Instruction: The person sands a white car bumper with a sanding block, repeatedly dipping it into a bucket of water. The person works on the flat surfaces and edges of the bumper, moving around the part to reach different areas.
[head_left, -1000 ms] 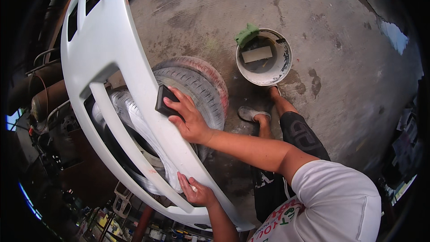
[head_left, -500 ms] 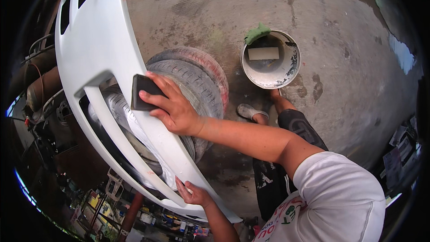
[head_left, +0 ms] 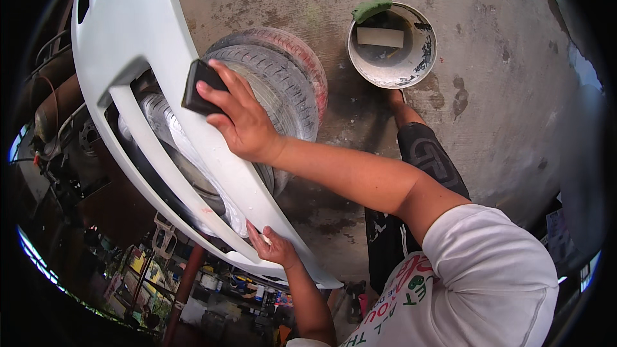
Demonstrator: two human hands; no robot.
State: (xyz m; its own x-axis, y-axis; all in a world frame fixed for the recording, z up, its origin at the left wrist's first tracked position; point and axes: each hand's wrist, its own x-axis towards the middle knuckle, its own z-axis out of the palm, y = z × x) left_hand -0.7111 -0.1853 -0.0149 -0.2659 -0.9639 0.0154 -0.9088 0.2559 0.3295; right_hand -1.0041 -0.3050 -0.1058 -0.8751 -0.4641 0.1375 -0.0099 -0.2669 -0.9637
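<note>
A white car bumper [head_left: 122, 32] runs diagonally down the left side, with slotted openings along it. My right hand [head_left: 247, 122] is closed on a black sanding block [head_left: 204, 87], its fingers spread over the block at the bumper's inner edge, just above a long opening. Lower down, my left hand [head_left: 276, 247] grips the bumper's edge near the lower end of that opening. A small pale bit shows between its thumb and fingers; I cannot tell what it is. Stacked tyres [head_left: 276, 71] stand under and beside the bumper.
A white bucket [head_left: 424, 58] stands on the concrete floor [head_left: 501, 45], with a green cloth [head_left: 371, 8] over its rim and a pale rectangular block [head_left: 380, 37] inside. Brown cylinders [head_left: 58, 106] and cluttered parts lie beyond the bumper at left. My leg [head_left: 427, 154] is close to the bucket.
The whole view has shifted, so the bumper, bucket and tyres sit higher. The sanding block looks slightly more tilted at about the same spot on the bumper. My left hand keeps its place.
</note>
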